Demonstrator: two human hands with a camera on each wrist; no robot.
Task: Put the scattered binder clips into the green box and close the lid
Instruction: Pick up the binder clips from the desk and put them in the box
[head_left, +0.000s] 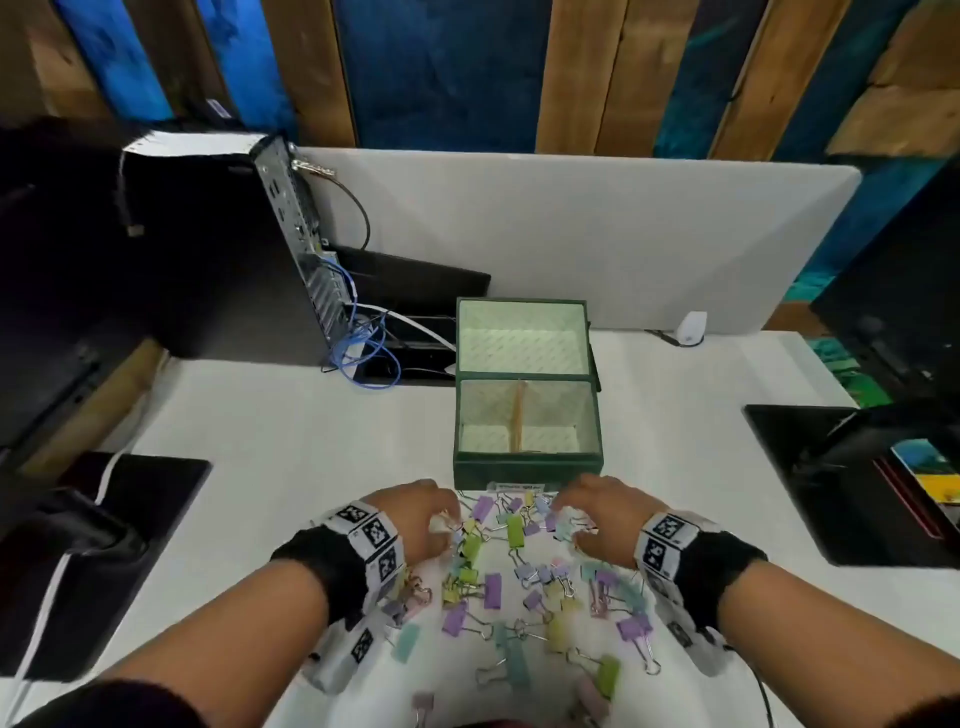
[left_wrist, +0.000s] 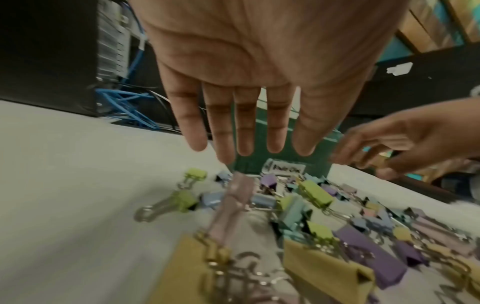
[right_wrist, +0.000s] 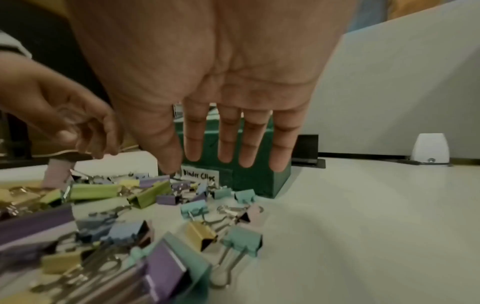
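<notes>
The green box (head_left: 527, 470) stands in the middle of the white table with its lid (head_left: 522, 302) tilted back. A wooden divider (head_left: 518, 415) splits its inside, and no clips show in it. A "Binder Clips" label (right_wrist: 198, 175) sits on its front wall. Pastel binder clips (head_left: 514, 571) lie scattered in front of it. My left hand (head_left: 441, 514) hovers palm down over the pile's far left, fingers (left_wrist: 244, 144) straight and holding nothing, just above an upright pink clip (left_wrist: 239, 197). My right hand (head_left: 571, 514) is over the far right, fingers (right_wrist: 226, 148) straight and also holding nothing.
A computer tower (head_left: 208, 249) with blue cables (head_left: 369, 338) stands at the back left. Black mats lie to the left (head_left: 119, 545) and right (head_left: 831, 478). A small white device (head_left: 691, 327) sits by the grey partition (head_left: 571, 223).
</notes>
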